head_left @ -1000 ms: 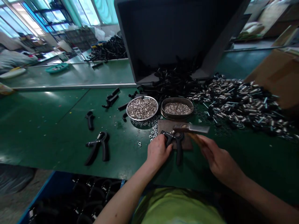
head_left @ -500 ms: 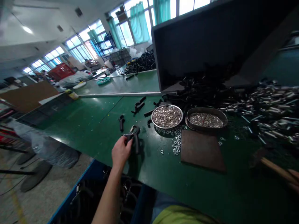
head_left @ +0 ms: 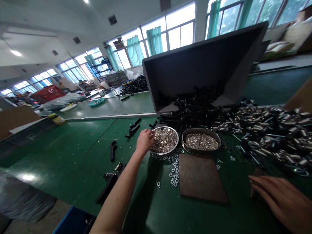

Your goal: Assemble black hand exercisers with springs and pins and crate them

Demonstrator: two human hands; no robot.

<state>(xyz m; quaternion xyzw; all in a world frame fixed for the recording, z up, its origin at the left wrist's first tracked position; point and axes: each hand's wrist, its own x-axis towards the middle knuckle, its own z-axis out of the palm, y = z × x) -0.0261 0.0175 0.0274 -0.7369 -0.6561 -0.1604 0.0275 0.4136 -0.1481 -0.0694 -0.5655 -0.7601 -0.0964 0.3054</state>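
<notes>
My left hand [head_left: 145, 141] is at the left rim of a round metal dish [head_left: 177, 143] heaped with small metal pins [head_left: 163, 139]. Its fingers are curled together, and their tips and anything between them are hidden. Below its forearm lies a black handle-like part [head_left: 109, 182] with a metal piece at its top. Over at the right, my right hand [head_left: 284, 200] hovers low over the table, thumb and fingers pinched around something small and dark that I cannot make out. A dark, blurred shape [head_left: 257, 174] sits just beyond its fingertips.
A brown metal plate [head_left: 202, 178] lies centrally, with loose nuts [head_left: 174, 175] on its left. Behind it stands an oval tin [head_left: 219, 143] of small metal pieces. Black parts spill from a large grey bin [head_left: 149, 87]; metal cylinders [head_left: 275, 130] are piled right. A smaller black part [head_left: 112, 151] lies left.
My left hand has let go of the black handle-like part and moved right to the dish. My right hand has come further into view from the right. The view has swung right.
</notes>
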